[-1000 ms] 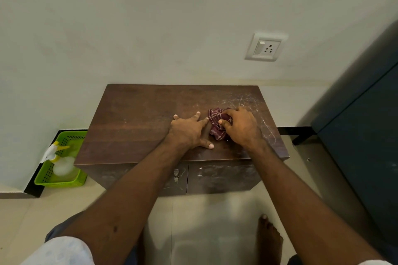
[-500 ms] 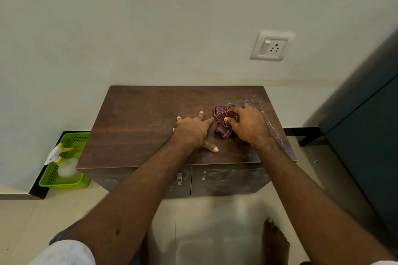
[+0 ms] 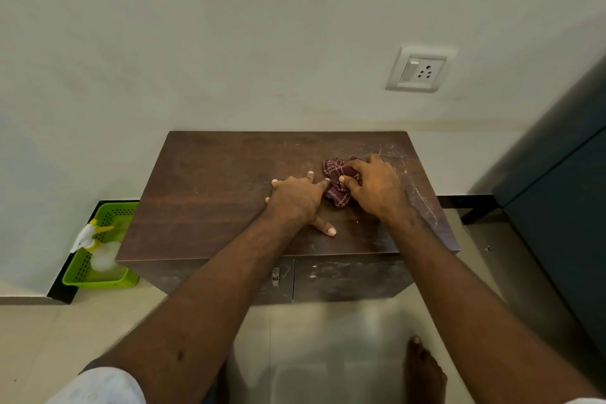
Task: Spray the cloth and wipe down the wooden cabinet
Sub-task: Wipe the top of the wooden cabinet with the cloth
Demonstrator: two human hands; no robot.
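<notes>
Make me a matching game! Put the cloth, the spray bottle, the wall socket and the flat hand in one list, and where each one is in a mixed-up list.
Things:
1. cloth
2. spray bottle
3. wall socket
4. left hand

Places:
A. in the green basket on the floor
B. lying flat on the cabinet top, fingers spread
C. bunched under the right hand
D. up on the wall, above the cabinet

Pairs: 1-C, 2-A, 3-D, 4-B
</notes>
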